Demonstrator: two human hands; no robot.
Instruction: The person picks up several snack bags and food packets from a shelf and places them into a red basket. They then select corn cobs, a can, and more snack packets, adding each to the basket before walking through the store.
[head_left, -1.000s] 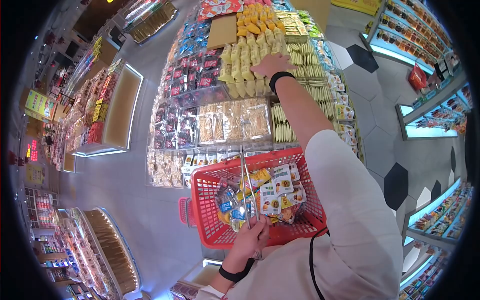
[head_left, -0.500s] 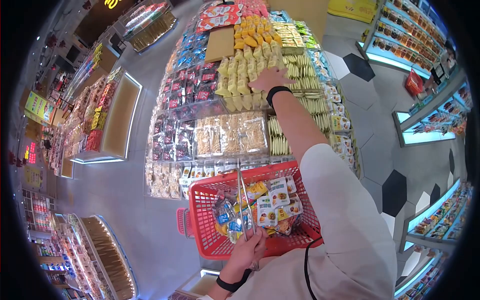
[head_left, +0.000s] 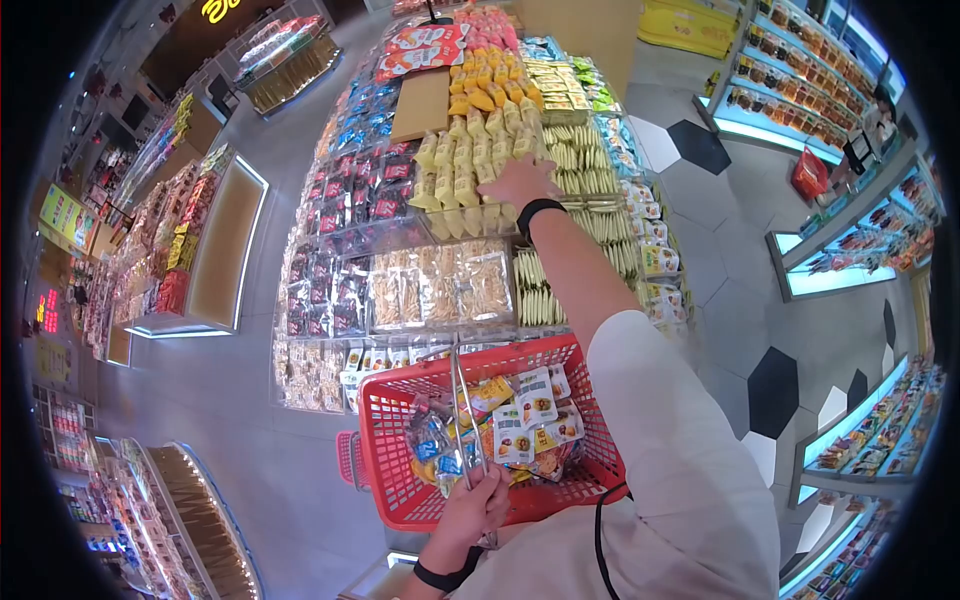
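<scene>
My left hand (head_left: 478,502) is closed round the metal handle (head_left: 459,400) of a red shopping basket (head_left: 372,440). Inside the basket lie white snack pouches (head_left: 535,396), blue-and-clear packets (head_left: 430,437) and several yellow packs. Stretched out over the display, my right hand (head_left: 522,183) has its fingers spread at the pale yellow packets (head_left: 459,190). Its palm and fingertips overlap the right-hand rows of those packets, hiding some of them. Nothing shows lifted in it. A dark band circles each wrist.
Bins of clear bags of light sticks (head_left: 440,290), dark packets with red labels (head_left: 345,195) and green-and-white sachets (head_left: 575,160) surround the yellow packets. A second red basket (head_left: 348,460) sits on the floor at left. Lit shelves (head_left: 790,90) stand to the right.
The whole view has shifted slightly, so the display and basket appear further left. My right hand stays over the yellow packets; my left still holds the handle.
</scene>
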